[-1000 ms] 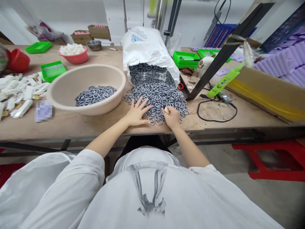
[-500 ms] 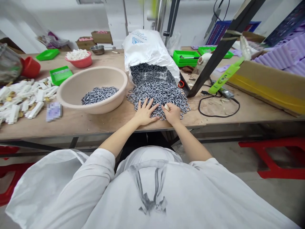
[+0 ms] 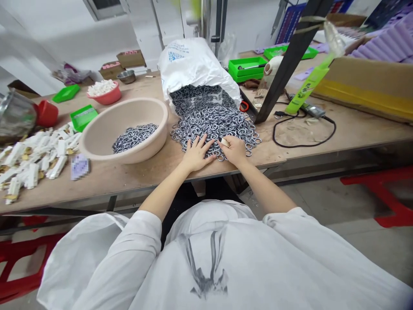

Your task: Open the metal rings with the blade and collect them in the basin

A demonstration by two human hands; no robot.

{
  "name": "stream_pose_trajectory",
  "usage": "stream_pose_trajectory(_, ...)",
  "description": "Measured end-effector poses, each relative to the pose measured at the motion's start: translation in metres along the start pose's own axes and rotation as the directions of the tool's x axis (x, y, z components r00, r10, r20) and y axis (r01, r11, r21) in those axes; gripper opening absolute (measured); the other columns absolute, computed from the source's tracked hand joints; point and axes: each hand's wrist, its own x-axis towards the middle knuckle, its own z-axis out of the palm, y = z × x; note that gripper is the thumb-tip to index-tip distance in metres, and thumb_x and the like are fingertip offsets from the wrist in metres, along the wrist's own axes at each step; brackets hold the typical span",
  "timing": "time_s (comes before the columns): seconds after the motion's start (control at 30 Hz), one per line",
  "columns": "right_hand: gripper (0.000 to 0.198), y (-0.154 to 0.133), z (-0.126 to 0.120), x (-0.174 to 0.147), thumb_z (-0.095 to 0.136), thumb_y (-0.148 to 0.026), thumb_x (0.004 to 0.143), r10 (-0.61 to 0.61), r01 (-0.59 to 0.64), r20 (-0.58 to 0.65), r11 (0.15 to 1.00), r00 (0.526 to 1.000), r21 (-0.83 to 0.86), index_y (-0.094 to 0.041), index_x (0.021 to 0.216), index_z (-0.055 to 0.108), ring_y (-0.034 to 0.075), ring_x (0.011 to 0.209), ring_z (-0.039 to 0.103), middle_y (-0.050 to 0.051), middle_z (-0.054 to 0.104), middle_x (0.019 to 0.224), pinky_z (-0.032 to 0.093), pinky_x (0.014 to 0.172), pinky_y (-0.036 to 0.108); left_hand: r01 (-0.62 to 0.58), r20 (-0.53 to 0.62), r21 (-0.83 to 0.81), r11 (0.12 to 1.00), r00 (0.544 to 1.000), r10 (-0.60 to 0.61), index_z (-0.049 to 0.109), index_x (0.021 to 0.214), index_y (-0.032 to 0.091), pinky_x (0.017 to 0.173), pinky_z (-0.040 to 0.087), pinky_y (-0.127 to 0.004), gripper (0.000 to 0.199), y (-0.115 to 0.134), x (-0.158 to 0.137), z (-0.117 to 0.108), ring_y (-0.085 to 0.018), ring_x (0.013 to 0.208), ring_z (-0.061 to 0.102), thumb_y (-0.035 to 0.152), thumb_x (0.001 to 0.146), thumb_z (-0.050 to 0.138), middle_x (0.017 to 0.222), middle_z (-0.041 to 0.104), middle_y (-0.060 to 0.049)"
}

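My left hand lies with fingers spread on the near edge of a pile of dark grey metal rings. Close beside it, my right hand is closed, fingers curled in at the pile's front. A small pale piece shows at its thumb and forefinger; whether it is held or worn is unclear. The rings spill out of a white sack lying on its side, mouth towards me. More of these rings lie in a wide beige basin on the left.
White plastic pieces cover the table's left end. A green tray and a red bowl stand behind the basin. Right of the rings are a slanted dark metal post, a black cable and a cardboard box.
The view has tilted and shifted slightly. My hands stay in nearly the same places at the pile, left spread and right closed.
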Motion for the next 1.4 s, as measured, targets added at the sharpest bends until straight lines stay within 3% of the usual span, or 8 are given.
stream_pose_trajectory(0.5, 0.025, 0.002, 0.000, -0.001, 0.058, -0.039, 0.090, -0.004, 0.003, -0.020, 0.999, 1.000, -0.037, -0.020, 0.074, 0.064, 0.018, 0.069, 0.055, 0.005, 0.065, 0.072, 0.036, 0.066, 0.030, -0.008, -0.176, -0.001, 1.000, 0.984, 0.008, 0.048, 0.149, 0.024, 0.120, 0.014, -0.062, 0.053, 0.001, 0.006, 0.002, -0.033, 0.149, 0.030, 0.040, 0.103, 0.028, 0.161, 0.040, -0.006)
stream_pose_trajectory(0.7, 0.028, 0.000, -0.003, -0.003, 0.057, -0.041, 0.090, 0.002, -0.003, -0.060, 1.000, 0.998, -0.014, -0.021, 0.073, 0.063, 0.018, 0.067, 0.055, 0.004, 0.065, 0.071, 0.038, 0.065, 0.029, -0.108, -0.208, 0.067, 0.992, 0.971, 0.119, 0.068, 0.128, 0.022, 0.106, 0.036, -0.050, 0.041, -0.010, 0.040, -0.005, -0.031, 0.124, 0.053, 0.031, 0.099, 0.040, 0.140, 0.061, -0.011)
stream_pose_trajectory(0.83, 0.029, -0.002, -0.006, -0.005, 0.057, -0.042, 0.091, -0.006, 0.007, -0.066, 1.000, 0.998, 0.010, -0.021, 0.072, 0.062, 0.017, 0.066, 0.055, 0.003, 0.064, 0.070, 0.040, 0.064, 0.029, -0.166, -0.195, 0.083, 0.983, 0.964, 0.180, 0.077, 0.100, 0.020, 0.098, 0.039, -0.049, 0.031, -0.011, 0.056, -0.006, -0.030, 0.112, 0.058, 0.034, 0.097, 0.049, 0.122, 0.068, -0.013)
stream_pose_trajectory(1.03, 0.026, -0.008, -0.014, -0.008, 0.061, -0.043, 0.090, 0.035, -0.019, -0.111, 0.989, 0.993, 0.145, -0.019, 0.082, 0.069, 0.018, 0.072, 0.063, 0.005, 0.071, 0.078, 0.047, 0.069, 0.031, -0.186, -0.212, -0.126, 0.974, 0.965, 0.157, 0.073, 0.101, 0.019, 0.092, 0.045, -0.041, 0.028, -0.008, 0.047, -0.015, -0.024, 0.104, 0.063, 0.035, 0.098, 0.051, 0.115, 0.070, -0.010)
stream_pose_trajectory(1.13, 0.030, -0.016, -0.017, -0.001, 0.061, -0.047, 0.091, 0.118, -0.105, -0.031, 0.955, 0.993, 0.277, -0.021, 0.097, 0.072, 0.020, 0.082, 0.065, 0.006, 0.073, 0.093, 0.048, 0.075, 0.033, -0.223, -0.197, -0.284, 0.933, 0.965, 0.170, 0.071, 0.101, 0.019, 0.087, 0.046, -0.038, 0.029, -0.004, 0.031, -0.024, -0.022, 0.095, 0.065, 0.037, 0.099, 0.048, 0.100, 0.072, -0.009)
stream_pose_trajectory(1.2, 0.033, -0.023, -0.015, 0.008, 0.061, -0.052, 0.090, 0.156, -0.174, 0.079, 0.920, 0.985, 0.351, -0.021, 0.086, 0.071, 0.017, 0.069, 0.059, 0.002, 0.067, 0.076, 0.044, 0.065, 0.030, -0.195, -0.189, -0.444, 0.874, 0.974, 0.122, 0.069, 0.097, 0.019, 0.082, 0.048, -0.036, 0.029, -0.003, 0.023, -0.027, -0.020, 0.087, 0.065, 0.038, 0.099, 0.048, 0.090, 0.072, -0.007)
stream_pose_trajectory(1.27, 0.041, -0.030, -0.011, 0.020, 0.062, -0.057, 0.089, 0.173, -0.229, 0.169, 0.882, 0.970, 0.412, -0.020, 0.071, 0.065, 0.013, 0.055, 0.045, -0.002, 0.052, 0.057, 0.035, 0.055, 0.028, -0.128, -0.166, -0.678, 0.723, 0.986, 0.020, 0.066, 0.096, 0.019, 0.076, 0.049, -0.033, 0.028, -0.004, 0.018, -0.027, -0.018, 0.079, 0.065, 0.042, 0.097, 0.050, 0.086, 0.071, -0.005)
stream_pose_trajectory(1.4, 0.046, -0.042, -0.002, 0.044, 0.066, -0.063, 0.083, 0.118, -0.231, 0.247, 0.832, 0.962, 0.504, -0.020, 0.068, 0.062, 0.011, 0.053, 0.040, -0.003, 0.048, 0.056, 0.032, 0.052, 0.027, -0.021, -0.032, -0.991, 0.132, 0.996, -0.084, 0.057, 0.092, 0.018, 0.069, 0.054, -0.030, 0.041, -0.012, 0.020, -0.021, -0.015, 0.073, 0.067, 0.059, 0.087, 0.060, 0.085, 0.071, -0.005)
